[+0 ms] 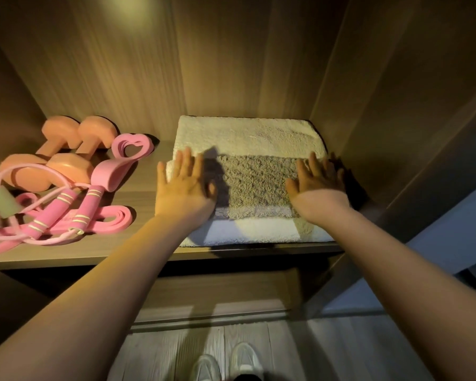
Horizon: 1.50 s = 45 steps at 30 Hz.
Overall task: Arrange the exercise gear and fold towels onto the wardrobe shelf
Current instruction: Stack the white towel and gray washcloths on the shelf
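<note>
Where the brown wooden wardrobe shelf (138, 193) begins, nearest to us, we see a white strip of cloth just in front of the folded grey-brown terry towel (256, 185). We cannot tell if this strip is a separate towel or part of the cream one.

At the grey-brown towel both hands lie flat. The left hand (186, 185) is at its left edge and the right hand (318, 182) at its right edge. The fingers are straight and a little spread; they grip nothing and only press down. Under this towel and behind it lies the folded cream terry towel (248, 136), which reaches almost to the back wall.

Well to the left of the grey-brown towel rest the pink skipping rope (66, 210) and the flat pink band (113, 218). Further back are the two peach dumbbells (66, 149).

We judge the towels to be light, soft and thick. They would probably sag and unfold if lifted by one corner. It seems better to hold them at both folded side edges, or to push them with flat palms.
</note>
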Each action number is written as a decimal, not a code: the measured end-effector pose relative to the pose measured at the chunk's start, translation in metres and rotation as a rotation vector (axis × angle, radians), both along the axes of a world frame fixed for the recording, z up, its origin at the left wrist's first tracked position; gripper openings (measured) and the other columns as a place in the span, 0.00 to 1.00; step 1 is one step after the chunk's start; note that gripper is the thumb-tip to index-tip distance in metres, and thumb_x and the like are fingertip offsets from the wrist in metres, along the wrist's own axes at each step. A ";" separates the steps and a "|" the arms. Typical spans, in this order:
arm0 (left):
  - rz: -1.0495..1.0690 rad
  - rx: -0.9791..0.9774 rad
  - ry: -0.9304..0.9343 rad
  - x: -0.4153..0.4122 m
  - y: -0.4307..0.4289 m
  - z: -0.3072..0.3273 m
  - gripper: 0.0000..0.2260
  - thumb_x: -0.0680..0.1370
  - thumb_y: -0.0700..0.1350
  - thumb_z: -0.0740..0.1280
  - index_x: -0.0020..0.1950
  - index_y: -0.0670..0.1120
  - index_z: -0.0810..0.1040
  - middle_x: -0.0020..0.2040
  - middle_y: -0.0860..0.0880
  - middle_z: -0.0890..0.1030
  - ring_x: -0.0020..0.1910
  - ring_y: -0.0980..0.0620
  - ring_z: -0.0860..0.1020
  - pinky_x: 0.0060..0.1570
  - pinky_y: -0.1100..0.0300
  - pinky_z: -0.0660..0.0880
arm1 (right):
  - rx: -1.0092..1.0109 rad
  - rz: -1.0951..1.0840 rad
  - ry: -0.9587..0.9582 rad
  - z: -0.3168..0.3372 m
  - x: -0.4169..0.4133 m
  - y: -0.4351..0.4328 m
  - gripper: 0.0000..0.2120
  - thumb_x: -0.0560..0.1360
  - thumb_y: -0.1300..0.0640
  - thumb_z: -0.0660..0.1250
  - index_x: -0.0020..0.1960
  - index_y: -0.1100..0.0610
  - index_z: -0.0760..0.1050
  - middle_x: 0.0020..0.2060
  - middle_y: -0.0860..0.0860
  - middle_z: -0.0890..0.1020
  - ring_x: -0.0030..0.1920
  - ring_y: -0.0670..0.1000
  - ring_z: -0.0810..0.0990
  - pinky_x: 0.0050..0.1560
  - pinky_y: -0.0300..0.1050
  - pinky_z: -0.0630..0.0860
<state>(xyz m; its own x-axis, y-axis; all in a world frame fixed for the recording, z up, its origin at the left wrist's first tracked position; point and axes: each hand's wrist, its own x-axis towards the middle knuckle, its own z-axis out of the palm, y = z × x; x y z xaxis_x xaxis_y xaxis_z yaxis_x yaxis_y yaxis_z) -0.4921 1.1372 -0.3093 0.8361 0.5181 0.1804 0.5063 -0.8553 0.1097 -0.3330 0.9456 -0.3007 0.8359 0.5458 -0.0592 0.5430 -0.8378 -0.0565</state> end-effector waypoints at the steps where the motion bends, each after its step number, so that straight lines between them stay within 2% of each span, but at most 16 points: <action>1: -0.057 0.030 -0.018 0.004 -0.006 0.001 0.31 0.80 0.57 0.46 0.80 0.47 0.41 0.80 0.46 0.39 0.78 0.48 0.38 0.74 0.43 0.35 | 0.047 0.060 -0.006 0.002 -0.006 0.009 0.29 0.81 0.41 0.41 0.79 0.47 0.38 0.78 0.47 0.35 0.77 0.53 0.32 0.73 0.57 0.33; 3: -0.152 0.043 0.010 0.015 -0.019 0.001 0.31 0.80 0.58 0.45 0.79 0.50 0.40 0.79 0.47 0.37 0.77 0.49 0.36 0.74 0.44 0.35 | 0.104 0.177 0.057 0.000 -0.021 0.029 0.28 0.82 0.42 0.41 0.79 0.45 0.38 0.77 0.43 0.35 0.76 0.50 0.31 0.73 0.58 0.30; 5: -0.180 -0.022 0.066 0.022 -0.027 -0.004 0.28 0.81 0.58 0.45 0.80 0.53 0.42 0.80 0.47 0.39 0.78 0.49 0.37 0.75 0.43 0.36 | 0.069 0.202 0.114 -0.010 -0.031 0.040 0.26 0.82 0.41 0.40 0.78 0.42 0.38 0.77 0.41 0.35 0.77 0.49 0.32 0.74 0.62 0.32; 9: -0.110 -0.095 0.102 0.020 -0.018 -0.016 0.27 0.80 0.63 0.43 0.79 0.60 0.45 0.80 0.46 0.41 0.79 0.46 0.39 0.75 0.41 0.38 | 0.026 0.157 0.108 -0.022 -0.023 0.037 0.26 0.79 0.34 0.37 0.75 0.33 0.36 0.76 0.38 0.34 0.77 0.50 0.33 0.74 0.64 0.34; 12: -0.057 -0.092 0.110 0.015 -0.012 -0.018 0.30 0.78 0.67 0.41 0.79 0.61 0.44 0.80 0.44 0.40 0.78 0.45 0.39 0.75 0.41 0.39 | 0.001 0.127 0.096 -0.025 -0.021 0.033 0.27 0.76 0.30 0.35 0.74 0.31 0.35 0.76 0.39 0.34 0.77 0.51 0.34 0.74 0.64 0.35; 16: 0.008 -0.054 0.122 0.004 -0.006 -0.017 0.33 0.76 0.67 0.37 0.79 0.57 0.43 0.80 0.41 0.42 0.79 0.43 0.41 0.74 0.41 0.44 | 0.013 0.054 0.103 -0.023 -0.017 0.027 0.30 0.76 0.29 0.36 0.75 0.34 0.37 0.78 0.44 0.35 0.78 0.53 0.35 0.73 0.64 0.37; 23: 0.120 -0.152 0.159 -0.013 0.008 -0.009 0.31 0.81 0.63 0.42 0.80 0.50 0.43 0.80 0.43 0.40 0.79 0.45 0.40 0.75 0.40 0.41 | 0.001 -0.086 0.118 -0.019 -0.015 0.017 0.33 0.78 0.33 0.38 0.79 0.44 0.39 0.79 0.49 0.38 0.78 0.55 0.37 0.74 0.65 0.37; 26: 0.209 -0.120 0.251 -0.013 0.006 0.000 0.31 0.82 0.60 0.42 0.80 0.44 0.43 0.79 0.38 0.40 0.78 0.41 0.40 0.75 0.40 0.39 | 0.001 -0.179 0.144 -0.012 -0.015 0.016 0.33 0.80 0.35 0.39 0.80 0.50 0.41 0.79 0.51 0.40 0.78 0.56 0.38 0.74 0.63 0.38; 29: 0.227 -0.044 0.191 -0.007 -0.001 0.006 0.32 0.82 0.56 0.45 0.79 0.40 0.42 0.78 0.36 0.39 0.78 0.38 0.39 0.74 0.41 0.37 | -0.016 -0.195 0.057 -0.006 -0.018 0.021 0.32 0.81 0.39 0.40 0.80 0.54 0.43 0.79 0.54 0.41 0.78 0.58 0.38 0.75 0.61 0.35; 32: -0.014 0.005 0.041 0.004 -0.013 0.005 0.32 0.81 0.56 0.47 0.79 0.43 0.37 0.79 0.43 0.36 0.77 0.45 0.36 0.75 0.44 0.37 | 0.061 0.043 -0.024 -0.003 -0.028 0.031 0.29 0.82 0.42 0.40 0.79 0.49 0.37 0.78 0.47 0.35 0.77 0.52 0.32 0.71 0.57 0.28; 35: -0.190 -0.039 0.042 0.014 -0.022 -0.005 0.29 0.82 0.56 0.45 0.80 0.49 0.41 0.80 0.48 0.38 0.78 0.50 0.37 0.76 0.47 0.38 | 0.084 0.162 0.109 -0.007 -0.031 0.038 0.26 0.82 0.42 0.39 0.79 0.43 0.38 0.77 0.41 0.36 0.77 0.49 0.32 0.74 0.59 0.31; 37: -0.187 -0.080 0.067 0.016 -0.021 -0.013 0.27 0.82 0.58 0.44 0.80 0.53 0.44 0.80 0.49 0.41 0.78 0.50 0.39 0.76 0.47 0.38 | 0.027 0.140 0.132 -0.014 -0.025 0.035 0.27 0.81 0.38 0.37 0.78 0.39 0.37 0.77 0.40 0.35 0.77 0.49 0.33 0.74 0.61 0.34; 40: -0.105 -0.086 0.100 0.010 -0.011 -0.018 0.30 0.80 0.63 0.41 0.80 0.55 0.42 0.80 0.45 0.40 0.79 0.47 0.39 0.76 0.46 0.40 | 0.009 0.077 0.120 -0.020 -0.015 0.024 0.29 0.78 0.34 0.35 0.77 0.38 0.36 0.77 0.41 0.35 0.77 0.50 0.35 0.75 0.61 0.36; 43: 0.000 -0.082 0.148 -0.001 -0.001 -0.015 0.31 0.80 0.63 0.40 0.80 0.51 0.41 0.80 0.42 0.40 0.78 0.45 0.39 0.75 0.44 0.41 | 0.028 -0.010 0.133 -0.019 -0.011 0.013 0.29 0.80 0.36 0.37 0.79 0.43 0.39 0.78 0.44 0.37 0.78 0.51 0.38 0.75 0.61 0.40; 45: 0.079 -0.097 0.203 -0.006 0.002 -0.009 0.31 0.81 0.61 0.41 0.80 0.47 0.42 0.79 0.41 0.40 0.78 0.43 0.39 0.75 0.43 0.39 | 0.060 -0.084 0.132 -0.015 -0.010 0.005 0.30 0.81 0.38 0.40 0.80 0.48 0.43 0.80 0.49 0.44 0.79 0.54 0.45 0.75 0.58 0.46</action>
<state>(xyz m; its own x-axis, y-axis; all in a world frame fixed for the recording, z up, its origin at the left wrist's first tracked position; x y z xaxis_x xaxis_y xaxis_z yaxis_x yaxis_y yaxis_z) -0.4985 1.1396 -0.3187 0.8064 0.5900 -0.0416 0.5913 -0.8026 0.0786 -0.3426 0.9508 -0.3158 0.8659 0.4801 -0.1407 0.4557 -0.8730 -0.1741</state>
